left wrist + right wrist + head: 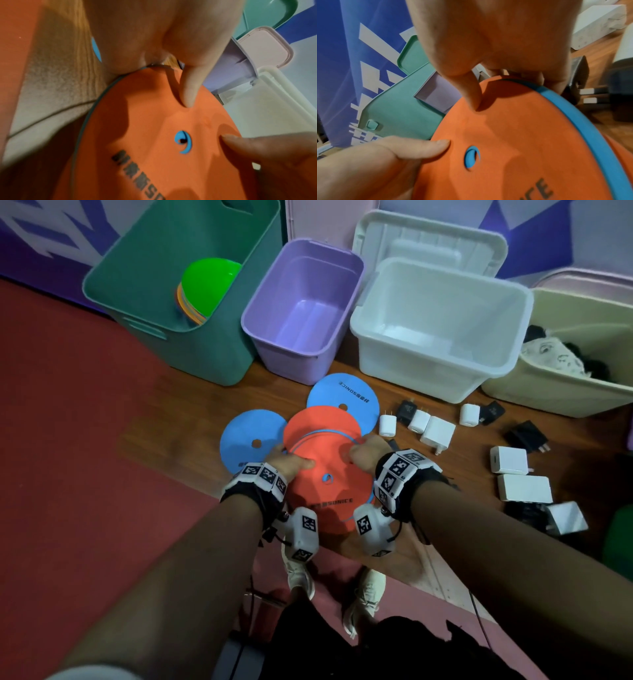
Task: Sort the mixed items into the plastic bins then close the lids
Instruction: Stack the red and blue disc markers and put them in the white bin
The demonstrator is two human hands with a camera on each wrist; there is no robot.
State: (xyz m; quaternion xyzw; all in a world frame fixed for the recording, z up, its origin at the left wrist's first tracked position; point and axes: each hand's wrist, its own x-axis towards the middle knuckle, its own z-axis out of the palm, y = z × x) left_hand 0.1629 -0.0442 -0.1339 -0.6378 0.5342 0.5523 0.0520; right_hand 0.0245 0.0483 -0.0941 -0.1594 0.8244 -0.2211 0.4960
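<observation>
Both hands hold a stack of flat round discs, an orange disc (329,494) on top with a blue one showing at its rim (583,116). My left hand (291,462) pinches the stack's left edge, thumb (188,92) on top. My right hand (364,455) pinches the right edge, thumb (471,94) on the orange face. Another orange disc (318,426) lies just beyond the stack. Two blue discs (250,440) (342,400) lie on the floor. The green bin (191,285) holds a stack of colourful discs (205,289). The purple bin (305,309) and white bin (442,326) stand open.
White and black chargers (428,426) lie scattered on the wooden floor at the right, with white boxes (520,477). A beige bin (575,371) at far right holds dark and pale cloth items. A white lid (431,241) leans behind the white bin. My shoes (363,594) are below.
</observation>
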